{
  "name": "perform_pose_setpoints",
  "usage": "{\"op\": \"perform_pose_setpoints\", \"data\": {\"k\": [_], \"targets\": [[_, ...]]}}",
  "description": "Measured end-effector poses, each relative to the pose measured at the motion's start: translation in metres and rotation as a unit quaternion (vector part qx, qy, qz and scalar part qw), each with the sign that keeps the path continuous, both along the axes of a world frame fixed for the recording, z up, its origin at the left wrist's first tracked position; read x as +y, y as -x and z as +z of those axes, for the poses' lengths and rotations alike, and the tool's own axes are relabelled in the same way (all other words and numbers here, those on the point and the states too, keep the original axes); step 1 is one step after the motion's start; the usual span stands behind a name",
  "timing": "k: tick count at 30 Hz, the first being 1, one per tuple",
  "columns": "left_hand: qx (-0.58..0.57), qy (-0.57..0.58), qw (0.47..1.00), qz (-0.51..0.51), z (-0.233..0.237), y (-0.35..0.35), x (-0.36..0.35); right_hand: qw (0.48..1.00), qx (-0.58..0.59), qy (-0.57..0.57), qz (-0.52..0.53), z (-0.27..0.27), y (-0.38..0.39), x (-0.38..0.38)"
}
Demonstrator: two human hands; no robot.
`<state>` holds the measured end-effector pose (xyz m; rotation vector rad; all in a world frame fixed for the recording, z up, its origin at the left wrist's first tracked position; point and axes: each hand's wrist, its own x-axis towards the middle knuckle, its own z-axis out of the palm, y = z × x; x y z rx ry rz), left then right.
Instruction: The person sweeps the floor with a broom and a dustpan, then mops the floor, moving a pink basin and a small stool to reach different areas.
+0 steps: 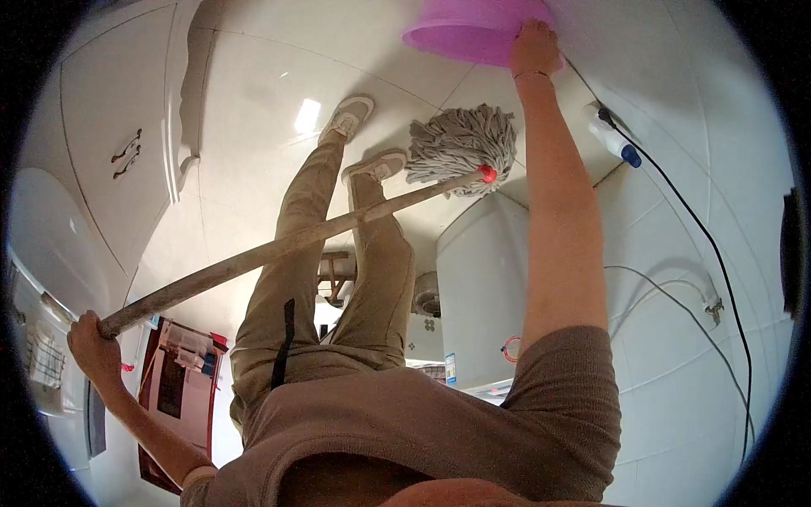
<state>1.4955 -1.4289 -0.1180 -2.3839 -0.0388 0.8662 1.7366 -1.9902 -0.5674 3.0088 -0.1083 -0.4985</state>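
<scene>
Two hands, two grips. Your left hand (95,338) is closed tight round the butt end of the wooden handle (279,247). It is a rough, scuffed, pale pole that crosses your khaki trousers and ends at the mop head (463,148). The mop head is a shaggy bundle of grey cotton cords, joined to the pole by a red plastic collar (487,174). Whether the cords touch the glossy pale tiles (253,93) cannot be told.

Just past the mop head, toward the top edge of the view, your right hand (535,46) clasps the rim of the basin (469,32). The basin is round, smooth purple plastic. Your fingertips are hidden over the rim, and the frame cuts off the basin's far side.

Near the mop head on the wall side is a white bottle (610,139) with a blue cap, and a thin black cable (710,245) passes beside it. On the mop head's opposite side are your pale shoes (348,117), just beside the cords.

A boxy white appliance (481,287) fills the view right by the collar. Its stickers are too small to read. Well apart from the mop head, beyond the handle's middle, a white cabinet (127,152) carries two curved metal pulls.
</scene>
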Motion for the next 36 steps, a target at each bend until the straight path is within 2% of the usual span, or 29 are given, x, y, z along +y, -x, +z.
{"op": "perform_pose_setpoints", "data": {"k": [2,5,9,11,15,17,18,20,22,24,25,26,27,28,29,30,31,32,34,35,36], "targets": [[0.008,-0.011,1.000,0.007,-0.001,0.000,-0.004,0.996,-0.035,-0.004,0.079,-0.026,0.008,-0.018],[0.022,-0.010,1.000,0.006,-0.001,-0.009,-0.002,0.998,-0.035,-0.020,0.038,-0.008,0.020,-0.013],[0.020,-0.004,1.000,-0.010,-0.002,-0.019,-0.005,0.998,-0.046,-0.017,0.049,-0.027,0.027,-0.024],[0.029,-0.023,0.999,-0.006,-0.001,-0.022,-0.004,0.991,-0.074,-0.100,0.046,-0.034,0.030,-0.029],[0.011,-0.002,1.000,-0.011,0.001,-0.030,-0.009,0.989,-0.125,-0.011,0.073,-0.029,0.051,-0.025],[0.039,-0.051,0.998,0.006,0.001,-0.034,-0.010,0.962,-0.214,-0.159,0.051,-0.008,0.063,-0.016],[0.040,-0.048,0.998,0.003,0.001,-0.035,-0.011,0.963,-0.214,-0.157,0.048,-0.002,0.080,-0.010],[0.019,-0.030,0.999,-0.013,0.003,-0.035,-0.013,0.952,-0.118,-0.237,-0.156,0.005,0.124,0.003],[0.030,-0.045,0.999,-0.002,0.007,-0.031,-0.014,0.937,-0.074,-0.256,-0.227,0.026,0.147,0.012],[0.041,-0.055,0.998,0.000,0.008,-0.033,-0.013,0.897,0.147,-0.253,-0.331,0.033,0.197,0.019],[0.043,-0.047,0.998,-0.004,0.008,-0.033,-0.013,0.894,0.074,-0.250,-0.364,0.036,0.242,0.042],[0.045,-0.039,0.998,-0.007,0.007,-0.036,-0.013,0.740,-0.089,-0.394,-0.538,0.008,0.319,0.088],[0.056,-0.035,0.997,-0.027,0.008,-0.043,-0.019,0.678,0.031,-0.465,-0.569,0.030,0.317,0.079],[0.057,-0.032,0.997,-0.033,0.008,-0.045,-0.019,0.513,0.268,-0.468,-0.668,-0.019,0.378,0.088],[0.066,-0.035,0.997,0.005,0.009,-0.042,-0.017,0.213,0.067,-0.527,-0.820,0.082,0.336,0.143],[0.073,-0.041,0.995,0.044,0.011,-0.035,-0.014,0.213,0.084,-0.523,-0.821,0.107,0.321,0.144],[0.075,-0.041,0.996,-0.005,0.013,-0.019,0.000,0.213,0.101,-0.520,-0.821,0.116,0.316,0.145],[0.095,-0.038,0.994,0.025,0.016,0.007,0.017,0.210,0.097,-0.519,-0.823,0.109,0.327,0.147],[0.134,-0.040,0.989,0.046,0.020,0.001,-0.009,0.183,0.111,-0.561,-0.800,0.086,0.361,0.165],[0.162,-0.042,0.984,0.064,0.022,0.015,0.001,0.295,0.162,-0.473,-0.814,0.088,0.359,0.192],[0.190,-0.045,0.977,0.082,0.025,0.033,0.012,0.291,0.158,-0.473,-0.817,0.087,0.363,0.195]]}}
